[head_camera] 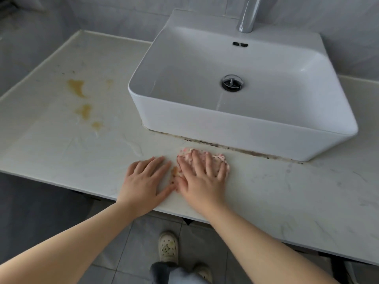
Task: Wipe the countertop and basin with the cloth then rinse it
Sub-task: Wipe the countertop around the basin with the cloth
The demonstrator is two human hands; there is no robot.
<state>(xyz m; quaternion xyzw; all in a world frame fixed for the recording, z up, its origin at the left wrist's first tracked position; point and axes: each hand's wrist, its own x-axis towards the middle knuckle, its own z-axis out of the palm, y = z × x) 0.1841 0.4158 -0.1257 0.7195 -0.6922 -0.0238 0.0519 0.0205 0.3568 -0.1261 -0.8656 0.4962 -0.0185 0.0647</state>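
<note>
we see the right hand (202, 181) pressed flat on a pink and white cloth (213, 158), fingers spread wide over it, so its grip is open and it pins the cloth down rather than clasping it. the cloth lies on the pale marbled worktop (287, 191), just in front of the white basin (235, 89), near the dark grimy line (235, 148) along the basin's base. the left hand (145, 181) lies palm down on the bare worktop just beside the right one, fingers straight and close together, its grip open and holding nothing; its thumb reaches to the right hand's edge. a small brownish smear (174, 171) shows between the two hands. yellow-brown stains (79, 88) sit on the worktop well to the left of the basin. the basin has a round metal drain (232, 83), and a chrome tap (249, 15) hangs over its back edge. below the worktop edge we see a pale shoe (168, 247) on a grey tiled floor (205, 242).
</note>
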